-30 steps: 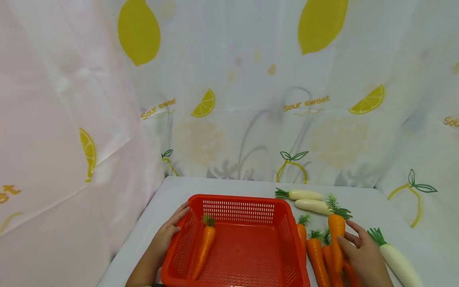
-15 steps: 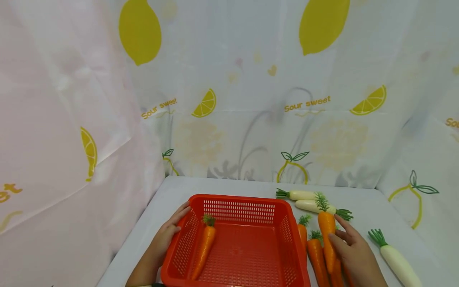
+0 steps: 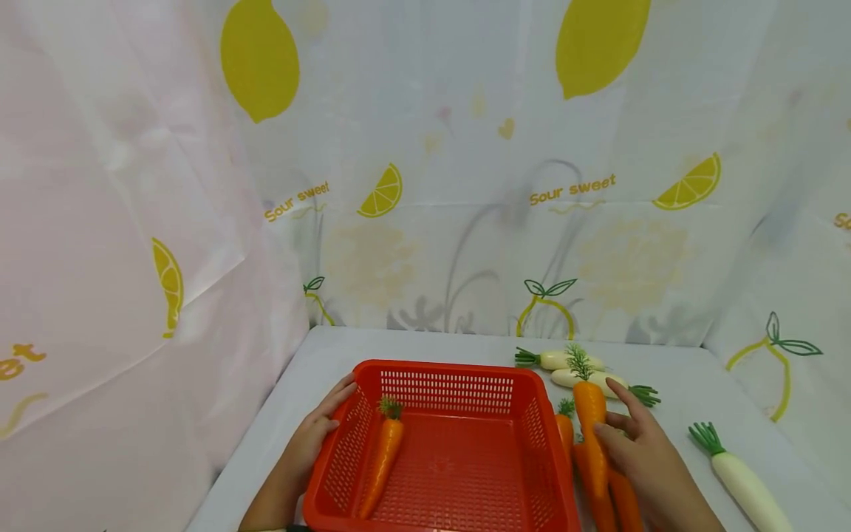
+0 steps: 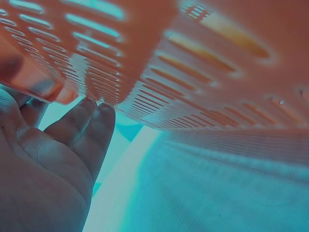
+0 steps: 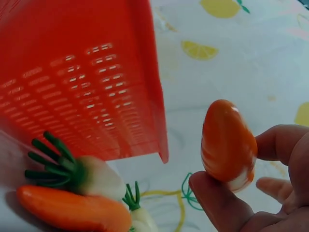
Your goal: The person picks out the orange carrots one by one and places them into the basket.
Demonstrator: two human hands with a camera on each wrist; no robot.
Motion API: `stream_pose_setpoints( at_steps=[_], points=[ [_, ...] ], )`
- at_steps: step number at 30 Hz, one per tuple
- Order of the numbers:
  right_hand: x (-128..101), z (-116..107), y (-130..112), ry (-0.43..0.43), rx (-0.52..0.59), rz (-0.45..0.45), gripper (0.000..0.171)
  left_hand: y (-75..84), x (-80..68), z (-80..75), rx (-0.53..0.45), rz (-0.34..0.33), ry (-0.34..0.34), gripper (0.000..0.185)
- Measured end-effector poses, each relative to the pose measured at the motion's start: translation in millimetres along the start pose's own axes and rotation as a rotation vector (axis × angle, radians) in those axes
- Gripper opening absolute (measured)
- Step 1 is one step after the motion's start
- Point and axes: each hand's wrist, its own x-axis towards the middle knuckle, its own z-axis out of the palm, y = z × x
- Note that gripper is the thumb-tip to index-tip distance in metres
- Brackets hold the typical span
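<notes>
Head view. The right hand (image 3: 641,451), at lower right of the frame, grasps a carrot (image 3: 590,425) between thumb and fingers; the leafy green top points toward the upper part of the frame and the tapering end toward the bottom edge. The held carrot lies, in the picture, just right of a red basket (image 3: 439,367), outside its right wall. The left hand (image 3: 312,437) rests on the basket's left side, unclenched, with its fingers extended toward the far left corner. Inside the basket, along the left wall, lies a second carrot (image 3: 383,467), leaves toward the far wall. Further carrots (image 3: 627,501) lie at lower right, beside the basket and partly covered by the held one. Two white radishes (image 3: 608,381) lie beyond them, leaves pointing in opposite directions; a separate white radish (image 3: 750,490) lies near the lower right corner. The white tabletop (image 3: 688,384) meets a lemon-printed cloth (image 3: 432,244) behind.

Left wrist view. The fingers, at left of the frame, reach up to the basket's slotted wall, just below the rim.

Right wrist view. The held carrot appears nearly end-on at right of centre, with the thumb below it and a finger to its right; the basket fills the upper left.
</notes>
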Motion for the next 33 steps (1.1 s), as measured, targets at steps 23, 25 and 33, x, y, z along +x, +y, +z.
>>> stream_pose_setpoints(
  at_steps=[23,25,33],
  points=[
    [2.3,29.8,-34.3,-0.118,0.06,-0.093,0.074,2.2,0.8,2.4,-0.003,-0.032,0.034,0.072],
    [2.1,32.0,-36.3,-0.134,0.054,-0.105,0.074,1.5,1.3,2.1,-0.005,-0.031,0.029,0.072],
    [3.0,47.8,-43.5,-0.18,0.094,-0.107,0.073,0.5,1.8,2.7,-0.012,-0.053,0.044,0.073]
  ],
)
